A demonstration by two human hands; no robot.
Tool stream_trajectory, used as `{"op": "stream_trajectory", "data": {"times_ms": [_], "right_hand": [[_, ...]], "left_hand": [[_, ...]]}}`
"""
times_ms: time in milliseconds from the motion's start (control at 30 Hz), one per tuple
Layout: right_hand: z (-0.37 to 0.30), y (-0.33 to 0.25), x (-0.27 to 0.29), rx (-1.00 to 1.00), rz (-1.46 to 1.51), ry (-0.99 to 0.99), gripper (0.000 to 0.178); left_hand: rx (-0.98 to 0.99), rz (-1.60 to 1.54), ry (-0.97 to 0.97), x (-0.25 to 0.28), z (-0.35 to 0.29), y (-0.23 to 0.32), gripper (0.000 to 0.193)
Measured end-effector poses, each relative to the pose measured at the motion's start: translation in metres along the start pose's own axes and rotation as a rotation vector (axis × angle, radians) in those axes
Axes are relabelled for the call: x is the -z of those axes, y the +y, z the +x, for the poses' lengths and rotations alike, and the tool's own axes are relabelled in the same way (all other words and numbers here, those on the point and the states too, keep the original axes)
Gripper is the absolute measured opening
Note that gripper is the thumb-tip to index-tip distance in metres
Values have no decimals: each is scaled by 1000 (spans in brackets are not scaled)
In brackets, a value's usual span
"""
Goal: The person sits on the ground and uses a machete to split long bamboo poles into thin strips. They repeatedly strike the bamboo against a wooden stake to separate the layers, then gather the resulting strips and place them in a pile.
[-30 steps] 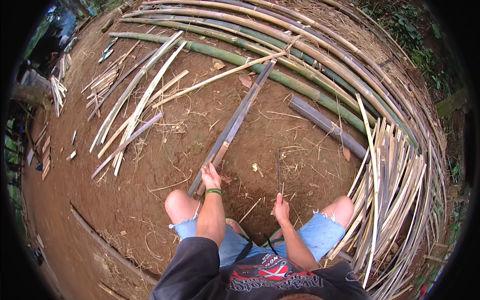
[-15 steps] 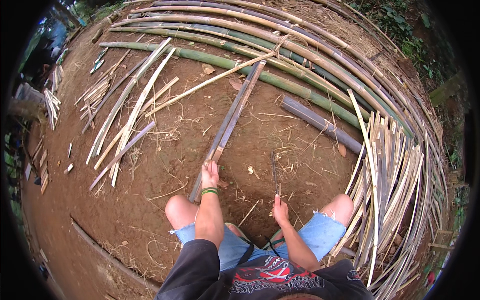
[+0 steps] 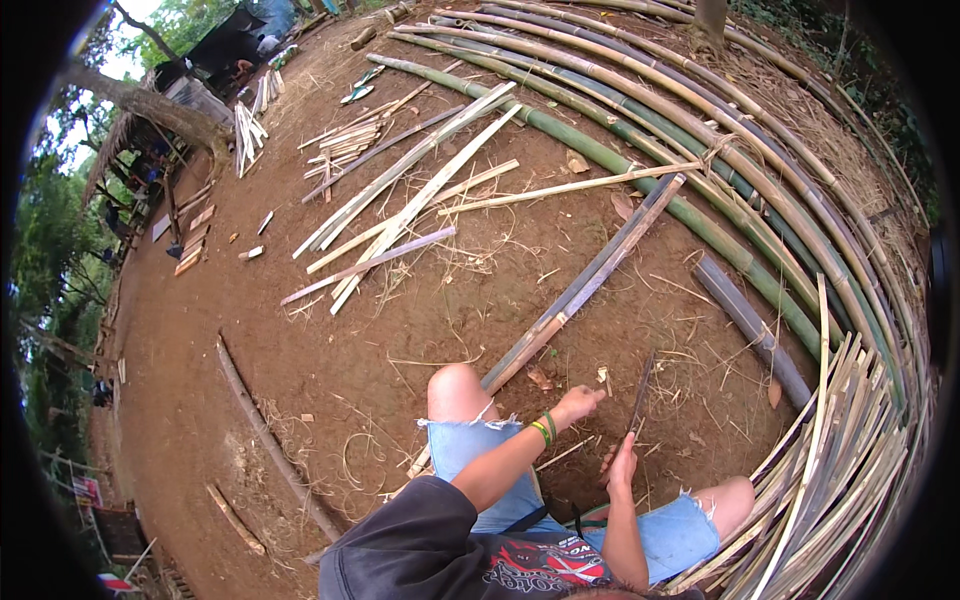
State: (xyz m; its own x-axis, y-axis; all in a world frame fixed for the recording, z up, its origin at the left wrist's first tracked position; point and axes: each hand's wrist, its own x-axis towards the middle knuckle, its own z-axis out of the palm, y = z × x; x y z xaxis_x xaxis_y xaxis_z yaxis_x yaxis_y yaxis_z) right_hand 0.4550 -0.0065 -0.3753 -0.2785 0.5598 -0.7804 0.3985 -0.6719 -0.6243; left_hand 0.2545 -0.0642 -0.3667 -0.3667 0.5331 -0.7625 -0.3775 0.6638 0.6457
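Note:
My right hand point(image 3: 620, 463) is wrapped round the handle of a long, dark-bladed knife point(image 3: 642, 392), its blade pointing up and away from me. Just left of it, my left hand point(image 3: 577, 403), with green and yellow bands at the wrist, hovers over the soil with its fingers curled; whether anything is in them is hidden. A pale wood chip point(image 3: 603, 376) shows just beyond its fingertips. Beyond that hand, a dark split bamboo length point(image 3: 590, 285) runs from beside my left knee up to the long green bamboo pole point(image 3: 610, 160), its far end resting there.
Long bamboo poles point(image 3: 760, 150) arc across the far and right side. A thick bundle of thin strips point(image 3: 840, 470) lies at my right, near a short dark bamboo piece point(image 3: 750, 325). Pale split strips point(image 3: 420, 215) lie far left, and a stick point(image 3: 265, 430) at left.
My left hand has left the split bamboo and come right, towards the knife, its fingers curling. The knife stays in my right hand. The view has swung left.

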Motion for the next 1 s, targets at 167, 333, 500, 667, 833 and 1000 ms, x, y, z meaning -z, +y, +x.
{"op": "stream_trajectory", "data": {"times_ms": [167,333,500,667,833,1000], "right_hand": [[-7,-13,-6,-103,381,-259,80],[-15,-22,-16,-97,370,-350,100],[-30,-49,-19,-50,345,-473,99],[-34,-95,-2,-53,84,-488,85],[-30,-112,5,-54,103,-481,67],[-29,-128,50,69,-110,-431,54]], "left_hand": [[-17,196,-91,-45,-48,-17,80],[-144,37,101,-75,-74,-25,67],[-271,101,249,-70,-75,-20,51],[-306,261,315,-70,-80,6,48],[-358,373,368,-93,-101,31,50],[-404,318,279,-91,-96,39,43]]}}
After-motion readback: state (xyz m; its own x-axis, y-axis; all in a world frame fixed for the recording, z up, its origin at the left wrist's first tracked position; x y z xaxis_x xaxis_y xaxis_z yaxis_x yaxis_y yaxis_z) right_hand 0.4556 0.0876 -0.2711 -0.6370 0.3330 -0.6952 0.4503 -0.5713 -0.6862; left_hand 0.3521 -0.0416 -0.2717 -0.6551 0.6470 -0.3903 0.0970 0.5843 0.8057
